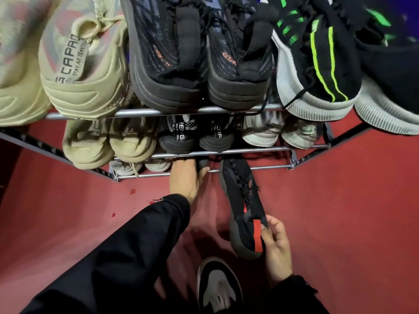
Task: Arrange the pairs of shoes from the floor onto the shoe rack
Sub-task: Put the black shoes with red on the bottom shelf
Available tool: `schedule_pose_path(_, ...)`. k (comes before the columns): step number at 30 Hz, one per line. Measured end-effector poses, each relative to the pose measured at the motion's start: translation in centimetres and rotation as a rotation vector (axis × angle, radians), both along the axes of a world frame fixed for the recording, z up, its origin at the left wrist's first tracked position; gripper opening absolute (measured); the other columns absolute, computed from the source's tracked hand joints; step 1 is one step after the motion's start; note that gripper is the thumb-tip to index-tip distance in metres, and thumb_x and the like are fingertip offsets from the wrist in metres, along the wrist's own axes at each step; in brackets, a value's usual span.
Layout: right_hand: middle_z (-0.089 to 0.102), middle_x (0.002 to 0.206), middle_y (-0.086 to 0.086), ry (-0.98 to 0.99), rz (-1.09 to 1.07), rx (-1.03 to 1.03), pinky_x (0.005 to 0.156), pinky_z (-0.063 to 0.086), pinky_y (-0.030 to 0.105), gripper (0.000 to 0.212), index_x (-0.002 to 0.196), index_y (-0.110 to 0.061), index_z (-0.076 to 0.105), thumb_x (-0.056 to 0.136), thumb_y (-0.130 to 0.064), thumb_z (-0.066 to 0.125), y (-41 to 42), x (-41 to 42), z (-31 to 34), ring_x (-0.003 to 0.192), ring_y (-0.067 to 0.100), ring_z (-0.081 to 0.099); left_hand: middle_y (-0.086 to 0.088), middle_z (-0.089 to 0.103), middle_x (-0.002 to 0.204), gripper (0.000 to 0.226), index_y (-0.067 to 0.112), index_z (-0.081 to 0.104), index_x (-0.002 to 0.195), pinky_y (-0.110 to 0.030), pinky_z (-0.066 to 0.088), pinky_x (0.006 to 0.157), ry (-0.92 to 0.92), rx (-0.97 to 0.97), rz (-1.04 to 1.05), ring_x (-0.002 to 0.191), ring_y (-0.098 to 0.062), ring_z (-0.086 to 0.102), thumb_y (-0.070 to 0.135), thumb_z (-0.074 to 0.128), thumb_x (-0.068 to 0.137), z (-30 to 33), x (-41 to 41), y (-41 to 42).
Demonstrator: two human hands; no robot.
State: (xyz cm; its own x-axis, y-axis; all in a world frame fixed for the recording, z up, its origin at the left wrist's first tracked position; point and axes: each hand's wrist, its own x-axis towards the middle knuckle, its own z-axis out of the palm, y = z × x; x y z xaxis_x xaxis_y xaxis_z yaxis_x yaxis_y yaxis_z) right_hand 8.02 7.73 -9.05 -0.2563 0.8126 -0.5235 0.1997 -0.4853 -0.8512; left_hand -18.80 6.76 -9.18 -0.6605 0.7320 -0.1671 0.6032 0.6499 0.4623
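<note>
the right hand [275,248] grips the heel of a black knit sneaker with a red heel tab [243,207], its toe touching the lowest rail of the tiered metal shoe rack [204,152]. the left hand [187,177] reaches into that bottom tier onto a dark shoe [202,163]; whether it is grasping it cannot be told. pairs fill the upper tiers.
</note>
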Motion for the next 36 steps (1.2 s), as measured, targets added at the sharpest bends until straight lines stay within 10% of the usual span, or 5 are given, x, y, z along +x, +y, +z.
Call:
schedule_pose_path(8, 0.065, 0.107, 0.001, 0.042, -0.083, 0.014, 0.075, 0.050, 0.009, 0.025, 0.120, -0.007, 0.051, 0.099, 0.006, 0.047, 0.6, -0.3, 0.3, 0.088, -0.002, 0.066, -0.026, 0.057, 0.117, 0.043, 0.002, 0.051, 0.122, -0.047, 0.048, 0.092, -0.027, -0.002, 0.015, 0.109, -0.045, 0.054, 0.026, 0.064, 0.089, -1.3, -0.6, -1.5)
schedule_pose_path(16, 0.066, 0.098, 0.003, 0.132, -0.130, -0.060, 0.086, 0.049, 0.042, 0.027, 0.109, -0.021, 0.052, 0.100, 0.005, 0.049, 2.4, -3.9, -0.3, 0.086, 0.016, 0.064, -0.027, 0.062, 0.113, 0.045, 0.001, 0.060, 0.114, -0.047, 0.049, 0.090, -0.075, -0.054, 0.108, 0.109, -0.045, 0.057, 0.035, 0.070, 0.087, -0.5, -1.1, -1.4)
schedule_pose_path(19, 0.067, 0.098, 0.001, 0.189, -0.167, -0.090, 0.072, 0.055, 0.033, 0.027, 0.110, -0.020, 0.050, 0.099, 0.004, 0.051, 3.2, -5.9, -0.2, 0.079, 0.011, 0.068, -0.027, 0.057, 0.129, 0.056, 0.003, 0.048, 0.136, -0.047, 0.045, 0.100, -0.060, -0.025, 0.021, 0.121, -0.045, 0.051, 0.025, 0.064, 0.087, -1.2, -1.4, -1.9)
schedule_pose_path(28, 0.069, 0.108, 0.008, 0.158, -0.144, -0.051, 0.099, 0.047, 0.056, 0.030, 0.114, -0.022, 0.051, 0.095, 0.002, 0.054, 7.1, -11.1, -1.0, 0.101, 0.027, 0.064, -0.030, 0.041, 0.144, 0.091, 0.007, 0.012, 0.157, -0.044, 0.034, 0.112, -0.193, -0.095, -0.086, 0.137, -0.043, 0.036, 0.018, 0.064, 0.083, -1.0, -1.6, -2.2)
schedule_pose_path(36, 0.064, 0.108, 0.003, 0.040, -0.100, 0.045, 0.098, 0.049, 0.037, 0.031, 0.110, -0.026, 0.045, 0.091, -0.002, 0.051, 10.4, -16.1, -1.7, 0.099, 0.018, 0.061, -0.026, 0.045, 0.139, 0.086, 0.013, 0.019, 0.154, -0.041, 0.032, 0.115, -0.265, -0.105, -0.128, 0.135, -0.040, 0.037, 0.019, 0.066, 0.083, -0.9, -2.6, -2.4)
